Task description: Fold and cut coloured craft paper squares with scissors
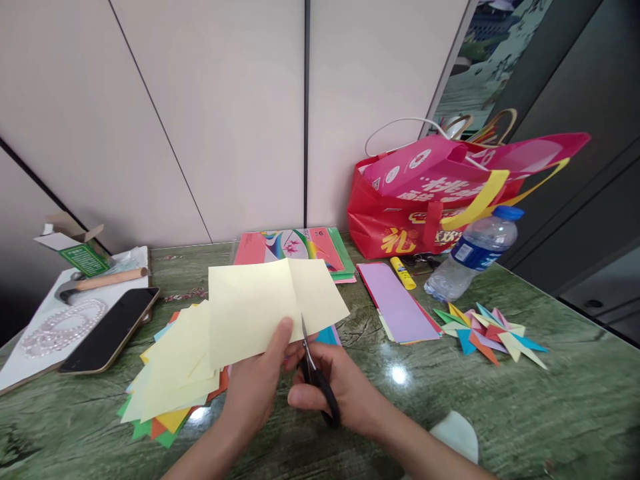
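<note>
A pale yellow sheet of paper (pixel 250 307) with a crease right of its middle is held up in my left hand (pixel 260 380), thumb on its face near the lower edge. Black-handled scissors (pixel 318 381) are in my right hand (pixel 340 387), fingers through the handles. Their blades meet the lower edge of the sheet at the crease. Below and left of the sheet lies a fanned pile of coloured paper (pixel 173 380), pale yellow on top. Part of a blue sheet (pixel 327 335) shows behind my hands.
A coloured paper pack (pixel 290 245) lies at the back. To the right are purple paper strips (pixel 400 303), a glue stick (pixel 403 273), a plastic bottle (pixel 473 257), a red bag (pixel 400 200) and folded paper pieces (pixel 493 330). A phone (pixel 113 330), hammer (pixel 100 283), beads (pixel 65 327) and green box (pixel 83 257) sit left.
</note>
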The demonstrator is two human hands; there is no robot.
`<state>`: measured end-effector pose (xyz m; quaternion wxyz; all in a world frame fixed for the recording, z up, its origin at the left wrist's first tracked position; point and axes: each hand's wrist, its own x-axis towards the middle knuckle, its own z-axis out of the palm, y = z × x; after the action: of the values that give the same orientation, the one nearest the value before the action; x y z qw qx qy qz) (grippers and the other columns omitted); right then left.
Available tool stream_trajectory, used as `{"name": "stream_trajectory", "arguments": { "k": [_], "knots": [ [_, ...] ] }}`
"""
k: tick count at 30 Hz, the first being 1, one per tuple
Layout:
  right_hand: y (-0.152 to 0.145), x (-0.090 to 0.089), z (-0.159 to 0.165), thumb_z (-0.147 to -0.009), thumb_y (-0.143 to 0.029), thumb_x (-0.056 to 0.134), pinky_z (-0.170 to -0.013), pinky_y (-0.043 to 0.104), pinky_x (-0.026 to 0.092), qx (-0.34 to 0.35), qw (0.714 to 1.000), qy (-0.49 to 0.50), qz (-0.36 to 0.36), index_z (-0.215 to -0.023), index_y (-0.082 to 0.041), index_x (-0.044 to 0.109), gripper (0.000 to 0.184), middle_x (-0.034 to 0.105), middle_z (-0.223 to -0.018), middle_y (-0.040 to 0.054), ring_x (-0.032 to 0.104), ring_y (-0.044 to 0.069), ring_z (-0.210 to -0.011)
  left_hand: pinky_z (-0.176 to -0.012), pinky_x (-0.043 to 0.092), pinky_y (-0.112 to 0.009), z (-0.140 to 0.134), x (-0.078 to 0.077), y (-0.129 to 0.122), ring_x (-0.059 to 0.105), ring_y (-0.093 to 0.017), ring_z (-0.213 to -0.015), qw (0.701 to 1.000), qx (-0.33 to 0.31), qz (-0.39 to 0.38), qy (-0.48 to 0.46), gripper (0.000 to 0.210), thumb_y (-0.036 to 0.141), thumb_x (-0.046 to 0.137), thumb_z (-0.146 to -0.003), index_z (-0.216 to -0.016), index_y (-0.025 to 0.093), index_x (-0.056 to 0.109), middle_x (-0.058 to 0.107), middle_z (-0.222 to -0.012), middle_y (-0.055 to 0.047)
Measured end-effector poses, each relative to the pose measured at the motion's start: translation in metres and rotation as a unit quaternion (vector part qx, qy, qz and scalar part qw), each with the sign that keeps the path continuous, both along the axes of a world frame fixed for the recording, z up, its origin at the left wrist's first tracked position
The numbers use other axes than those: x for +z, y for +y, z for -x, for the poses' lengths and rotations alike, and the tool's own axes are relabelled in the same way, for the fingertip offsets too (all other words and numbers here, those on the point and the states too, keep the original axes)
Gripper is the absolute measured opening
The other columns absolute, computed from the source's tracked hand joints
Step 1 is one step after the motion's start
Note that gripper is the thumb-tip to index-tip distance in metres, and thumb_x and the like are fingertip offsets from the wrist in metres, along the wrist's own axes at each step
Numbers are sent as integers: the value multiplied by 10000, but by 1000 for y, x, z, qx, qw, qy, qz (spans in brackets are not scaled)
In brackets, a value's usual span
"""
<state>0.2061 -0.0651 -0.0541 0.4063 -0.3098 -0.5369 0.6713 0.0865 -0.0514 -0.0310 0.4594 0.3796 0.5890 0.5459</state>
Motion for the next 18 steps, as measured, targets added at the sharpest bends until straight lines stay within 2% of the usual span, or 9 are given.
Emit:
{"name": "stream_trajectory", "arguments": {
  "k": [3, 9, 18],
  "knots": [
    [0, 1, -1, -543, -510, 730, -477, 210, 271, -1, 1000, -4, 10, -862, -156, 510, 525, 443, -590, -54, 348, 78, -523, -1035, 259, -338, 2, -4, 1, 452, -234, -1172, 998, -10, -5, 57, 414, 420, 633, -677, -1014, 182, 604, 571, -1201, -79],
    [0, -3, -2, -586, -489, 715, -483, 211, 267, -12, 1000, -20, 7, -859, -154, 514, 477, 442, -593, -51, 352, 80, -531, -1024, 272, -339, -1, 1, 0, 485, -222, -1129, 998, 13, 39, 48, 463, 412, 642, -669, -1067, 186, 572, 556, -1214, -77],
    [1, -5, -2, -591, -475, 718, -464, 207, 234, -11, 1000, -11, 2, -819, -161, 504, 443, 406, -557, -68, 316, 66, -498, -1027, 269, -345, 1, 0, 1, 483, -224, -1133, 998, 30, 51, 31, 526, 439, 664, -632, -1086, 192, 566, 553, -1218, -73]
  ]
}}
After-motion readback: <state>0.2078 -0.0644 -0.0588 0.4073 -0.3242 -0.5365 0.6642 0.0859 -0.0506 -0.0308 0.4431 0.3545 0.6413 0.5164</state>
